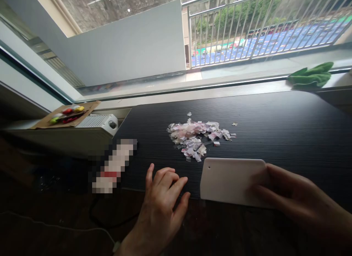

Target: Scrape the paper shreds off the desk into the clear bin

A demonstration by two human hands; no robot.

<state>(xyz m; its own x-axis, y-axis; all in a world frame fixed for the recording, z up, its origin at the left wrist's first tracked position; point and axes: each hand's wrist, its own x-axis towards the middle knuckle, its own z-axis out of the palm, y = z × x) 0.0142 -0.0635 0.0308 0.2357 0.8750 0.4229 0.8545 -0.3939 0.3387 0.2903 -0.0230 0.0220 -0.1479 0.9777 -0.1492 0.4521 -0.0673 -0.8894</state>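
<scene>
A loose pile of small paper scraps (pixel 192 133), white and pinkish, lies on the dark table (pixel 264 127). Fingers spread and slightly bent, my left hand (pixel 166 192) hovers near the table's front edge, just below the pile, holding nothing. My right hand (pixel 291 193) grips the right end of a flat white plastic scraper (pixel 231 180), with the thumb on the near face. A small hole shows in the scraper's upper left corner. The scraper sits in front of the pile, apart from most of the scraps; whether its edge touches the table I cannot tell.
A pixelated patch (pixel 114 166) covers something at the table's left edge. Beyond it are a white radiator (pixel 101 122) and cardboard (pixel 45 116) with colourful items. Green gloves (pixel 312 76) lie on the windowsill at the right. A cable (pixel 82 228) runs below left.
</scene>
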